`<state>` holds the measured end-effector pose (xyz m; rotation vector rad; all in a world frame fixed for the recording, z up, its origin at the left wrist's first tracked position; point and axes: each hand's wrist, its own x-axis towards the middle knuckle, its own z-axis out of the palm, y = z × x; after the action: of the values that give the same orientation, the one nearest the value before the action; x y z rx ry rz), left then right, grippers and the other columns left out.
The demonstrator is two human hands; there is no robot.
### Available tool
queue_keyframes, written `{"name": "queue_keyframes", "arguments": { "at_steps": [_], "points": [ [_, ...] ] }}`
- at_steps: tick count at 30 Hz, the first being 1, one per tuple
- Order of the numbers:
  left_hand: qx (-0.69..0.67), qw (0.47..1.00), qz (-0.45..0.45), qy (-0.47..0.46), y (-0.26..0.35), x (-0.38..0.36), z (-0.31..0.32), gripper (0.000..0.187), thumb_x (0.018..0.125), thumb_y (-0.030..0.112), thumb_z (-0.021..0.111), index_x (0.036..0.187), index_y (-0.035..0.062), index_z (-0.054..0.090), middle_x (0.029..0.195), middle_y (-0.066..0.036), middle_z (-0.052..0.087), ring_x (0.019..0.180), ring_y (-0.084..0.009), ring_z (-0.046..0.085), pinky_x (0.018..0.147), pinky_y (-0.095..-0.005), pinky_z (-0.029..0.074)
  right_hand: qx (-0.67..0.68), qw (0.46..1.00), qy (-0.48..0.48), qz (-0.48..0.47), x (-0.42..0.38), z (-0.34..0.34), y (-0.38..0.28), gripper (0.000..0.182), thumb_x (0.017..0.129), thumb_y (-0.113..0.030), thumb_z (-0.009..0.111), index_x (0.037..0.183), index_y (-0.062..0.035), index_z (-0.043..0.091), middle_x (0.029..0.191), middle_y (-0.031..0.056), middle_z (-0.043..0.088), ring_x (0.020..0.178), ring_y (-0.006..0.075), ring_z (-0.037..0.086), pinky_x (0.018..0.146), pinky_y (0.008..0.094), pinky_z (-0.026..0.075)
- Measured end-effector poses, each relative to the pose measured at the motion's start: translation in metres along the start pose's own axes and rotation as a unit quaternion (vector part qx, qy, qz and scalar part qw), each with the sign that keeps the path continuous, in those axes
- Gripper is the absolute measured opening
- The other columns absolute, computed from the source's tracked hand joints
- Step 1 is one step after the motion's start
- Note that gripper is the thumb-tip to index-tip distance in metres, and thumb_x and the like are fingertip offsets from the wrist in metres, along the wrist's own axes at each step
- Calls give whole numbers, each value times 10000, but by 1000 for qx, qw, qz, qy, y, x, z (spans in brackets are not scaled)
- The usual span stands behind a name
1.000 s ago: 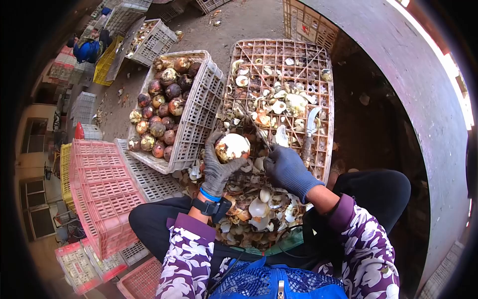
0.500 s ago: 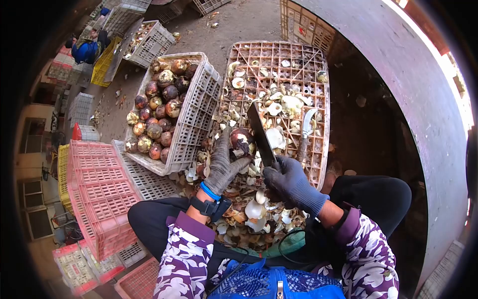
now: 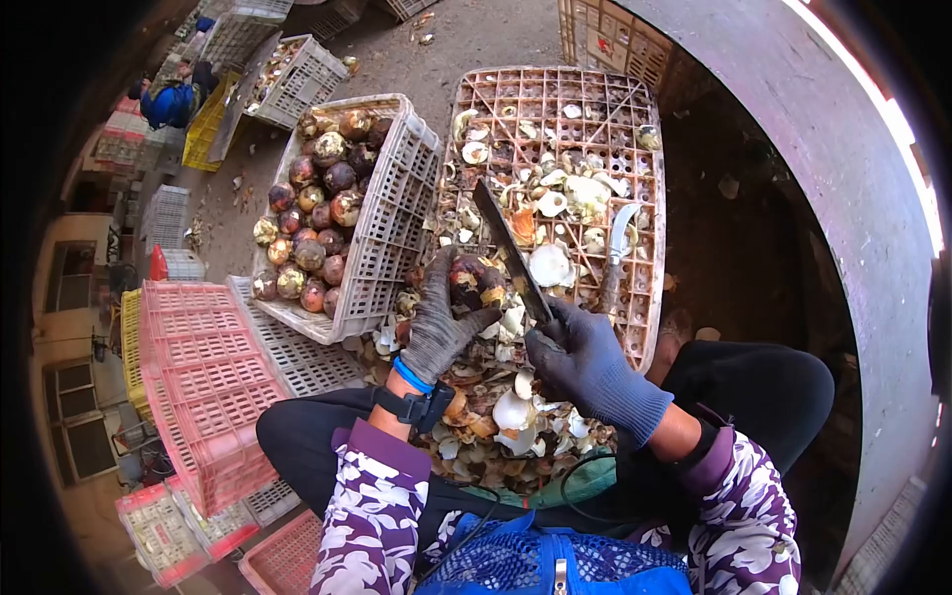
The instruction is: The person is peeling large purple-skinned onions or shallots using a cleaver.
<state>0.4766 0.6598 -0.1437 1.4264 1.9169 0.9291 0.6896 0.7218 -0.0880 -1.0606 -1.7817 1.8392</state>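
Note:
My left hand point(image 3: 438, 325), in a worn grey glove, is closed around a round purple-brown bulb point(image 3: 472, 282) with yellowish patches where skin is off. My right hand point(image 3: 600, 369), in a dark glove, grips a knife point(image 3: 509, 248) by its handle. The long dark blade slants up and left, just right of the bulb. Beneath both hands lie an upturned crate point(image 3: 643, 111) and a heap of peelings point(image 3: 511, 412), some white and cup-shaped. A second knife point(image 3: 623, 236) with a hooked pale blade rests on the crate, beyond my right hand.
A tilted white crate point(image 3: 382, 238) full of similar bulbs stands at the left. Stacked pink crates point(image 3: 203, 367) are nearer on that side. A grey panel point(image 3: 793, 129) curves along the right. Far left, a person in blue point(image 3: 171, 103) is near other crates.
The bulb has turned in my left hand, showing a yellowish patch toward the blade. The knife has shifted slightly, its tip further left and up. The view has moved a little.

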Motion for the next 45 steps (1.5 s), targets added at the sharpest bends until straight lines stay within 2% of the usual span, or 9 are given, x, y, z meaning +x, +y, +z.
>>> {"name": "queue_keyframes", "arguments": {
  "at_steps": [5,14,17,21,28,31,34,40,45],
  "points": [
    [-78,997,3,-5,-14,0,8,832,708,73,799,1377,67,304,1238,-119,499,1128,-220,523,963,-344,460,-60,997,-49,23,-10,-4,-8,299,842,-180,571,1060,18,524,654,183,605,637,345,636,610,425,502],
    [-246,964,-94,-38,-27,12,20,870,602,116,862,1308,44,359,1188,-115,475,1094,-224,508,926,-341,466,-183,981,-52,-37,-15,-4,0,286,843,-184,556,1029,31,519,698,259,595,690,427,606,656,480,492],
    [-49,999,1,15,-5,5,14,866,606,145,865,1309,38,372,1203,-132,474,1115,-243,496,955,-360,443,-153,986,-49,-34,-10,-4,6,249,848,-172,558,990,32,529,648,214,598,569,349,618,578,428,499],
    [99,993,39,43,8,4,8,835,630,153,853,1316,31,392,1244,-144,480,1138,-254,505,976,-357,427,83,990,-50,103,-5,-2,11,186,851,-147,571,891,32,540,598,37,546,503,98,528,477,290,461],
    [84,994,49,55,4,2,11,906,621,195,872,1347,23,359,1265,-160,463,1161,-267,488,998,-368,414,133,979,-36,152,-7,-15,8,195,882,-120,549,1021,15,526,640,3,519,489,78,489,427,247,428],
    [17,999,21,38,7,1,12,911,627,177,869,1357,29,344,1274,-152,458,1156,-255,495,979,-354,434,62,995,-29,80,-14,-16,2,189,854,-159,571,893,25,558,589,45,539,501,99,537,482,274,454],
    [25,998,31,43,-2,1,16,917,628,157,867,1365,38,333,1259,-140,475,1141,-242,508,960,-339,451,94,984,-70,135,-25,-19,-8,198,847,-162,578,921,22,567,589,49,531,526,97,529,512,289,454],
    [4,1000,4,10,6,4,15,856,628,142,862,1321,42,369,1172,-112,540,1052,-211,566,916,-332,480,-29,994,-90,59,-24,-17,14,268,825,-217,610,856,33,518,604,182,522,542,296,523,569,387,451],
    [27,999,-9,24,6,6,14,832,572,186,869,1262,41,425,1169,-161,490,1087,-305,507,945,-415,436,-62,992,-91,64,-25,-19,4,270,821,-212,612,829,40,516,640,223,551,603,369,576,590,427,454]
  ]
}}
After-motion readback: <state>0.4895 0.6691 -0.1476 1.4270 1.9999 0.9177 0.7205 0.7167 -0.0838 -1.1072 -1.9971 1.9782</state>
